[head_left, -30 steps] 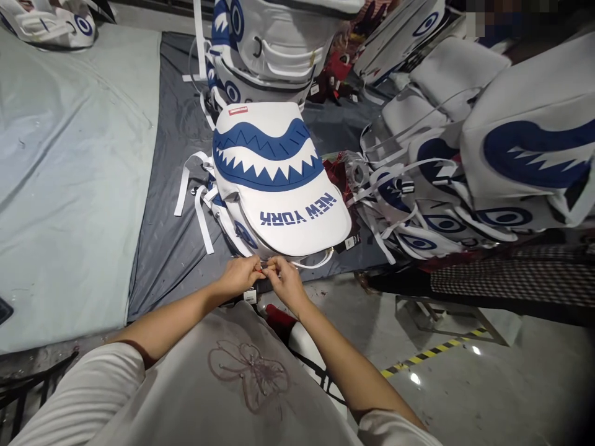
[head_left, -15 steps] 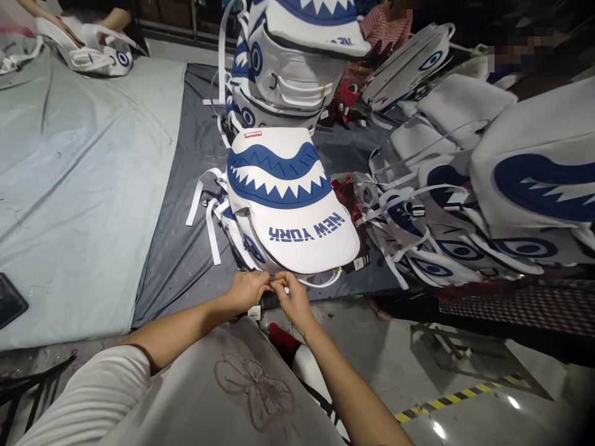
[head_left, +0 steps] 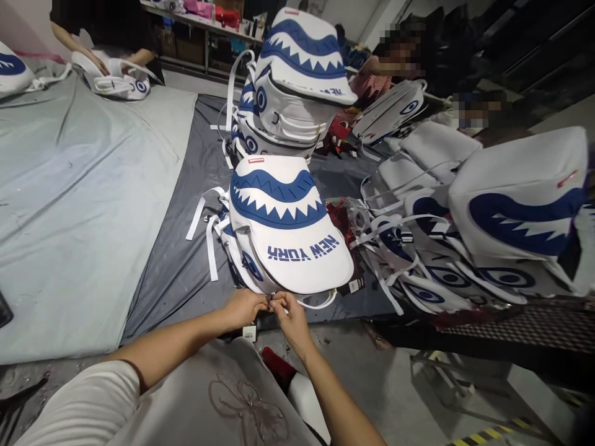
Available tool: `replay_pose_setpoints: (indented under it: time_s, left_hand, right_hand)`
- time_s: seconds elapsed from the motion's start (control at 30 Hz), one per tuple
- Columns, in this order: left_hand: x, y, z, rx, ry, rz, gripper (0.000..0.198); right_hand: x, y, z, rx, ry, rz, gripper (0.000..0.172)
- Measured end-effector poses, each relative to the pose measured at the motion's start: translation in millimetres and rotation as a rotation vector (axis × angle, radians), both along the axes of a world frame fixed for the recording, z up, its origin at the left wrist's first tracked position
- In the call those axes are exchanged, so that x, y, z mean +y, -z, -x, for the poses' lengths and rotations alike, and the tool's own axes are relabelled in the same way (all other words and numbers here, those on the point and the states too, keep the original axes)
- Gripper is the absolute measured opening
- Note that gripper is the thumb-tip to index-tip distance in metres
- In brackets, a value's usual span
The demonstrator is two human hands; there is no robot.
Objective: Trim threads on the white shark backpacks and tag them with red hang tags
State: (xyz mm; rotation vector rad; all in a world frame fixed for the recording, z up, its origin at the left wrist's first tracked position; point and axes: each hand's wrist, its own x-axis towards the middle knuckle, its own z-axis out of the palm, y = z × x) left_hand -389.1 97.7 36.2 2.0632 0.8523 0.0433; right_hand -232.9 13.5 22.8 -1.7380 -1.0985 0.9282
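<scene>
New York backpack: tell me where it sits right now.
In the head view, the New York backpack lies centre on the grey sheet, just beyond the left hand and right hand.

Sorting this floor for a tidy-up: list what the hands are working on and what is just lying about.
In hand:
left hand
right hand
backpack
small tag

Lying about:
stacked backpacks
backpack pile
grey sheet

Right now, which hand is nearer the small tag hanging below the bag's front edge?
Left. The left hand sits just above the tag; the right hand is farther off to its right, both pinching at the bag edge.
</scene>
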Motion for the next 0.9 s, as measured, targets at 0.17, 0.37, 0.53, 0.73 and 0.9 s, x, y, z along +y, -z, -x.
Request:
replay_pose_setpoints:
  time_s: [0.17,0.37,0.53,0.73,0.9]
  left_hand:
    - [-1,0.4,0,0.005,-0.022,-0.025,0.022]
    - [-1,-1.6,-8,0.019,-0.069,-0.043,0.019]
    - [-7,-8.4,-14,0.006,-0.002,0.032,0.022]
    - [-16,-8.9,-22,0.059,-0.111,0.009,0.019]
    - [-23,3.5,-24,0.210,-0.124,-0.100,0.033]
  right_hand:
    - [2,8.2,-1,0.036,0.052,-0.009,0.026]
    - [3,9.4,-5,0.071,0.047,0.004,0.029]
    - [1,10.3,-12,0.126,0.021,0.031,0.028]
    - [3,16.7,-16,0.216,0.008,0.088,0.020]
    - [6,15.5,-21,0.257,-0.050,0.126,0.016]
